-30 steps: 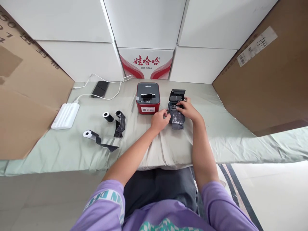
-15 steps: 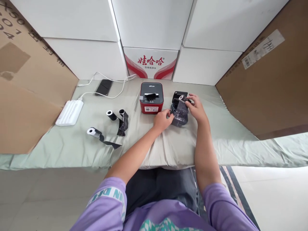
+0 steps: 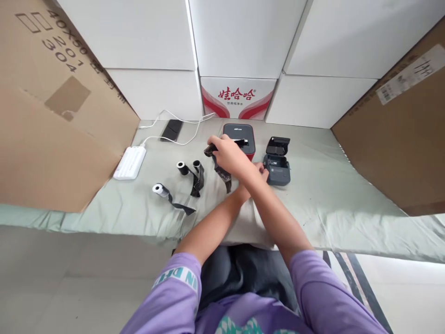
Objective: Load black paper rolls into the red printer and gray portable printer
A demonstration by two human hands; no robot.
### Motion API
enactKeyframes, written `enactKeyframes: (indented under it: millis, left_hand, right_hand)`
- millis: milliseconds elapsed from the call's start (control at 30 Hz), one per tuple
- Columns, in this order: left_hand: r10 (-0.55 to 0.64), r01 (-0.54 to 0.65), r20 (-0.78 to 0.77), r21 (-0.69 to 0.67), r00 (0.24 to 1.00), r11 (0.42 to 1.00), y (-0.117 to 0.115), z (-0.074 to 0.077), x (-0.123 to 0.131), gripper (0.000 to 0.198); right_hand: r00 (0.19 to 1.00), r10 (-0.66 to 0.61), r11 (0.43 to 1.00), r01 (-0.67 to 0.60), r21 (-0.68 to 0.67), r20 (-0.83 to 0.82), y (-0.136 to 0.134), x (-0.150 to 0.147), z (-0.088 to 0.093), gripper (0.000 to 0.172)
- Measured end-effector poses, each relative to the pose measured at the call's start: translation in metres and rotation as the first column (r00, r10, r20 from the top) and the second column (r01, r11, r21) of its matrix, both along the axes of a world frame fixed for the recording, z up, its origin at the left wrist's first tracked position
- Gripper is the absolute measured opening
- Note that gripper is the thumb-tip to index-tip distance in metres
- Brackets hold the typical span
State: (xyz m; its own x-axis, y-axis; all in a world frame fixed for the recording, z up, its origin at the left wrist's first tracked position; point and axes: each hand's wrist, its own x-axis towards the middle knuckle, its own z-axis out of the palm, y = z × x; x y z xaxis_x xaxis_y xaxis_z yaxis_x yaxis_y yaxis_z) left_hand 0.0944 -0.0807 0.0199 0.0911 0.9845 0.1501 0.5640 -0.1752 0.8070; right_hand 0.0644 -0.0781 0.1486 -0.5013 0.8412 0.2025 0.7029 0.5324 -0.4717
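Head view. Nearest us, the purple sleeves (image 3: 177,280); our right forearm crosses over the left one. On the pale green cloth (image 3: 330,195), to the left of the forearms, lies a white-ended roll (image 3: 158,189) with a dark strip trailing from it. Just beyond it, a black roll (image 3: 182,169) stands beside a curled black piece (image 3: 197,180); we cannot tell whether these two are joined.

Left hand (image 3: 263,172): fingers bent, at the near-left side of the dark portable printer (image 3: 278,173), partly hidden by the right forearm. Whether they grip it or merely rest there, we cannot tell. Printer sits on the cloth, lid (image 3: 278,144) raised, bay exposed, no roll visible inside.

Right hand (image 3: 226,154): fingers closed around a held roll (image 3: 210,150), well to the left of that printer and in front of the red-sided printer (image 3: 239,131). Its black strip (image 3: 223,177) hangs toward us.

Progress, our judgement: taking a roll out of the portable printer looks done. Left, as things stand: the roll is not yet set down, the lid not yet shut.

Farther back: white power bank (image 3: 130,163), its cable (image 3: 174,140), a phone (image 3: 172,130); behind all, the red-lettered box (image 3: 238,98).
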Motion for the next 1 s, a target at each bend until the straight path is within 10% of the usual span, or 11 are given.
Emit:
enactKeyframes:
  millis: [200, 400, 700, 1000]
  left_hand:
    - [-0.001, 0.002, -0.025, 0.009, 1.0, 1.0, -0.007, 0.009, -0.004, 0.014]
    - [0.005, -0.005, -0.02, -0.011, 1.0, 1.0, -0.007, 0.012, -0.004, 0.016]
    - [-0.029, 0.031, -0.051, 0.053, 0.998, 0.998, -0.005, 0.005, -0.009, 0.014]
    - [-0.041, 0.042, -0.019, 0.08, 0.999, 0.996, -0.007, 0.005, -0.01, 0.013]
  right_hand:
    - [0.914, -0.043, 0.979, 0.12, -0.167, 0.404, 0.005, -0.052, -0.034, 0.045]
    - [0.938, -0.104, 0.995, 0.101, 0.024, 0.33, -0.003, -0.052, -0.024, 0.038]
    - [0.843, 0.456, 0.801, -0.529, 0.282, 0.287, -0.064, -0.12, -0.054, 0.051]
    - [0.842, 0.486, 0.819, -0.533, 0.214, 0.236, -0.057, -0.12, -0.068, 0.027]
